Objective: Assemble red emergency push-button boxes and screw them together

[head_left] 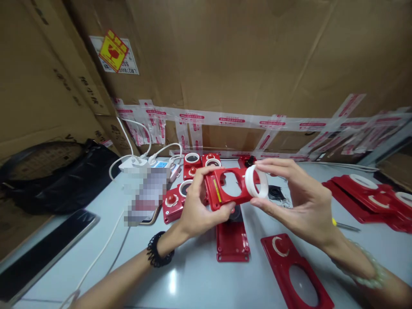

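My left hand (201, 206) grips a red plastic housing (214, 189) with a large round hole and a yellow label strip on its near end. Between the thumb and fingers of my right hand (299, 197) is a white ring (266, 184), held upright at the housing's right end. I cannot tell whether ring and housing touch. Below them on the table lies a red base piece (233, 244), partly hidden by my left hand. A red cover plate (286, 268) with a round hole lies in front of my right forearm.
Several red units with white rings (192, 159) stand at the back. More red covers (357, 199) are stacked right, near a yellow-handled screwdriver (346, 225). A phone (149, 197), a power strip (135, 164) with white cables and a black bag (61, 180) are left. Cardboard (244, 56) walls the back.
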`<state>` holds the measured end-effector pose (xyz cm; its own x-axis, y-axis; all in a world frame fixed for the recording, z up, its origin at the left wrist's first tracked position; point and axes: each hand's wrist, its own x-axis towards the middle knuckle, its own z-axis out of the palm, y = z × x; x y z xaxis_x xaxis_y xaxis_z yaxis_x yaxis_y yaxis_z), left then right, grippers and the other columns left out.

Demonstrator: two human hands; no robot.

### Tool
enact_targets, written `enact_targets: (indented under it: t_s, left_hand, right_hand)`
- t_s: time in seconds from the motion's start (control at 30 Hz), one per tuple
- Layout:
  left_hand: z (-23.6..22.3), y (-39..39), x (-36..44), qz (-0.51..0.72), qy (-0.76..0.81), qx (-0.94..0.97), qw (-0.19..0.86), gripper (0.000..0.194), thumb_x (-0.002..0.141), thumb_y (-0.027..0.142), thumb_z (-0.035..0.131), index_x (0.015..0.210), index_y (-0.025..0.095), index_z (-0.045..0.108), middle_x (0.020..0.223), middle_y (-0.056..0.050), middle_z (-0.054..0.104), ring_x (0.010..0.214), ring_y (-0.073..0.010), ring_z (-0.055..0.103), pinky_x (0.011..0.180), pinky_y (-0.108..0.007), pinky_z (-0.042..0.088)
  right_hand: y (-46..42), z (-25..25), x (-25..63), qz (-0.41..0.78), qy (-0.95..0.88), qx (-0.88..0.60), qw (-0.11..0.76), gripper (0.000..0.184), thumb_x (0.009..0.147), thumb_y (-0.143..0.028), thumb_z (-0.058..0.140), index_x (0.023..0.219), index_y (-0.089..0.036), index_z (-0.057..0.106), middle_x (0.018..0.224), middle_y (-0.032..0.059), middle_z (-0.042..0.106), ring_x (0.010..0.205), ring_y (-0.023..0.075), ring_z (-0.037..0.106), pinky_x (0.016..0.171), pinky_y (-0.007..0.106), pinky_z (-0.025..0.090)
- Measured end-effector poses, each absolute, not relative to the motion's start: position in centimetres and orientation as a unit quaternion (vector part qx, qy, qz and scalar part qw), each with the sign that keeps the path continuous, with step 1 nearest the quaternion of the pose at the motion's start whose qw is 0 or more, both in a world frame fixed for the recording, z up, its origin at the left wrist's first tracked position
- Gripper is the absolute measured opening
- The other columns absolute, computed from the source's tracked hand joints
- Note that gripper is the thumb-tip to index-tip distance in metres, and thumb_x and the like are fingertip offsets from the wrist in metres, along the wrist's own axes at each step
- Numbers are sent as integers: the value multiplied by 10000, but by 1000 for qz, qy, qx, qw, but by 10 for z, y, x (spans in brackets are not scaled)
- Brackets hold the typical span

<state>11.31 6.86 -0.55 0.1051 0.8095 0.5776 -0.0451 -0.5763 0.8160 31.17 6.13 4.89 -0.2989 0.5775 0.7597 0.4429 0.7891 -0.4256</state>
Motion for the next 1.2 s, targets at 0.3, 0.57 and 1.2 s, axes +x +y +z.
enact_targets:
  t_s: [0.3,0.57,1.2]
  left_hand:
    - [-15,61,103,590,310,672,323,638,601,140,768,1158,244,474,1198,-65,583,1091,-261,603,894,-363,531]
    - [-19,57,104,590,307,675,319,674,571,133,759,1174,262,485,1247,-75,581,1141,-291,583,904,-394,533]
    - [-21,50,108,601,313,682,276,689,554,115,733,1183,238,481,1231,-88,580,1121,-286,600,936,-418,527]
  right_hand:
    - [63,39,301,63,-847,-293,440,496,735,-284,758,1201,-258,591,1155,72,619,1065,209,579,908,394,493]
    - [61,33,292,95,-846,-283,442,473,724,-315,764,1169,-250,617,1159,79,623,1064,207,594,912,394,509]
    - [55,22,282,82,-803,-319,497,372,689,-387,781,994,-234,633,875,35,628,798,181,573,675,342,494]
